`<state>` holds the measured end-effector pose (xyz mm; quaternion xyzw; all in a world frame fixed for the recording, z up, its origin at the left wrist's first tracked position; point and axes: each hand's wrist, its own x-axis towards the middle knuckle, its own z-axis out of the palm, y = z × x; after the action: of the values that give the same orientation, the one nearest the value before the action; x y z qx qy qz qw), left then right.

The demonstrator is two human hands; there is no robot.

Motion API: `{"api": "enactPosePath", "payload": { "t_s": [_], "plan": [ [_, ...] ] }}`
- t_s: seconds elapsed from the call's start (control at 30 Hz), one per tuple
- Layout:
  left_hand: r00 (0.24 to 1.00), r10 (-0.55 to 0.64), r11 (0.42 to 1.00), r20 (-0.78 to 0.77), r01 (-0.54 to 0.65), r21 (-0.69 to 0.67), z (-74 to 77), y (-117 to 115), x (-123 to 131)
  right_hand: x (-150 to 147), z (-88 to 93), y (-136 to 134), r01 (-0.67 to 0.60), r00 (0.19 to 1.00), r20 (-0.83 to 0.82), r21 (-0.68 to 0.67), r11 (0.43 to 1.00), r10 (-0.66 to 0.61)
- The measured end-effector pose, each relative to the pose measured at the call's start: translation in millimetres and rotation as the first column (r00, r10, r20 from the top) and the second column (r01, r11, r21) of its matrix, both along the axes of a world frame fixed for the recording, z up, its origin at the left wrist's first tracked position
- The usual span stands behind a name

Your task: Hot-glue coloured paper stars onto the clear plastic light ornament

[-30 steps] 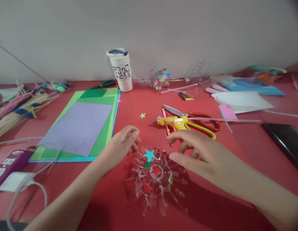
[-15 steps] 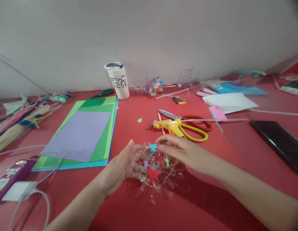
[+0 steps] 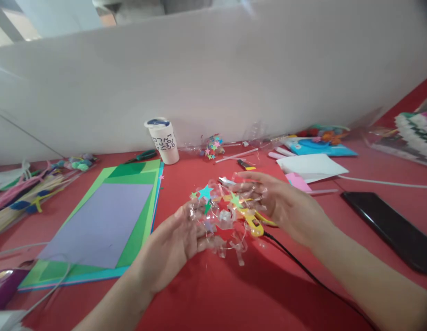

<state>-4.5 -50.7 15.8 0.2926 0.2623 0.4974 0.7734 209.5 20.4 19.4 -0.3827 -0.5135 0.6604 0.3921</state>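
Note:
A clear plastic ornament [image 3: 226,216] made of curled see-through strips, with coloured paper stars stuck on it, is held between my two hands above the red table. My left hand [image 3: 177,236] cups it from the left, the fingertips partly hidden behind the strips. From the right, my right hand [image 3: 285,200] grips its edge with bent fingers. On its upper left shows a turquoise star [image 3: 205,192], and on its right a light green star [image 3: 236,200]. Behind the ornament lies a yellow glue gun [image 3: 254,224] with a black cord, and scissors [image 3: 227,181], both partly covered.
Coloured paper sheets [image 3: 106,220] are stacked at left. A white tumbler [image 3: 163,142] stands by the wall, near a bunch of small stars [image 3: 213,146]. A cutter knife [image 3: 246,165], white paper [image 3: 312,168] and a black phone [image 3: 389,230] lie towards the right.
My hands have lifted the ornament and turned it. My right hand has shifted to its right side. The view has tipped upward, and the glue gun's cord now shows.

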Motion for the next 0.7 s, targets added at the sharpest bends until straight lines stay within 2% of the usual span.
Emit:
{"api": "enactPosePath", "payload": {
  "t_s": [0.03, 0.1, 0.17, 0.27, 0.37, 0.43, 0.47, 0.53, 0.6, 0.7],
  "plan": [
    [1.000, 0.018, 1.000, -0.003, -0.018, -0.005, 1.5, 3, 1, 1, -3.9, 1, -0.010, 1.000, 0.019, 0.055, 0.998, 0.009],
    [0.999, 0.047, 0.999, -0.026, -0.047, 0.011, 3.6, 10, 4, 2, -13.3, 0, -0.152, 0.981, 0.144, 0.139, 0.979, 0.132],
    [0.998, 0.025, 0.998, -0.051, -0.022, 0.059, 4.6, 17, 10, 0, -21.9, -5, -0.270, 0.944, 0.242, 0.181, 0.946, 0.223],
    [0.997, -0.046, 0.990, -0.067, 0.055, 0.133, 5.2, 25, 18, -6, -28.6, -12, -0.222, 0.966, 0.195, 0.276, 0.935, 0.171],
    [0.995, -0.080, 0.985, -0.054, 0.087, 0.149, 2.2, 29, 20, -8, -30.4, -12, -0.167, 0.981, 0.141, 0.270, 0.948, 0.132],
    [0.989, -0.093, 0.983, -0.112, 0.109, 0.151, -4.1, 30, 17, -7, -31.4, -11, -0.131, 0.987, 0.121, 0.268, 0.955, 0.101],
    [0.978, -0.087, 0.981, -0.189, 0.117, 0.155, -8.8, 29, 16, -7, -31.9, -11, -0.109, 0.990, 0.113, 0.275, 0.955, 0.081],
    [0.907, -0.014, 0.974, -0.420, 0.107, 0.198, -20.2, 27, 14, -7, -32.8, -12, -0.083, 0.993, 0.100, 0.286, 0.955, 0.056],
    [0.761, 0.161, 0.950, -0.629, 0.053, 0.308, -32.2, 24, 15, -9, -33.7, -14, -0.094, 0.993, 0.099, 0.285, 0.954, 0.068],
    [0.567, 0.372, 0.861, -0.735, 0.084, 0.501, -46.5, 21, 19, -12, -35.8, -20, -0.141, 0.985, 0.139, 0.299, 0.944, 0.103]
  ]
}}
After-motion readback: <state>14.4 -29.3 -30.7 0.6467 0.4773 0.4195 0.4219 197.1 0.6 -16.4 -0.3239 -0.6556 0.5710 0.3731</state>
